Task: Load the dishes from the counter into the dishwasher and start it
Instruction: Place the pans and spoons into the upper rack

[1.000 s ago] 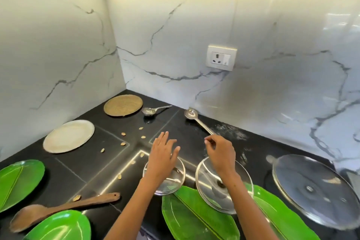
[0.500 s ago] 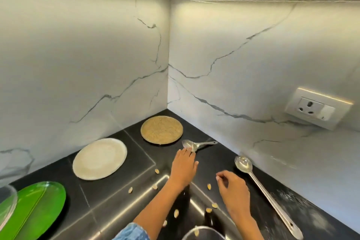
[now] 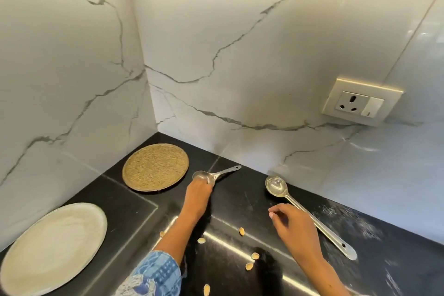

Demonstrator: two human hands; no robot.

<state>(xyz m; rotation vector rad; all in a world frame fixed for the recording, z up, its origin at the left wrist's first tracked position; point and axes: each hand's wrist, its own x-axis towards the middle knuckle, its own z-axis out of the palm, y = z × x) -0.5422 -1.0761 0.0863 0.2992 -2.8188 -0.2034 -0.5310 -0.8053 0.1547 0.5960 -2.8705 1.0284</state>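
A small steel spoon (image 3: 225, 172) lies on the black counter (image 3: 242, 202) near the back corner. My left hand (image 3: 198, 196) reaches to its bowl, with the fingers curled over the bowl end. A long steel serving spoon (image 3: 276, 186) lies to the right, its handle running toward the front right. My right hand (image 3: 294, 228) hovers just left of that handle with loosely curled fingers and holds nothing. A round brass-coloured textured plate (image 3: 155, 167) sits in the corner. A pale round plate (image 3: 52, 245) lies at the front left.
Several small tan shells (image 3: 241, 230) are scattered on the counter between my arms. White marble walls close the corner on the left and back. A wall socket (image 3: 360, 103) is set in the back wall on the right.
The view swung left and closer to the corner, so the glass lids and green plates left the frame. My left hand moved forward onto the small spoon's bowl. My right hand stayed beside the long spoon.
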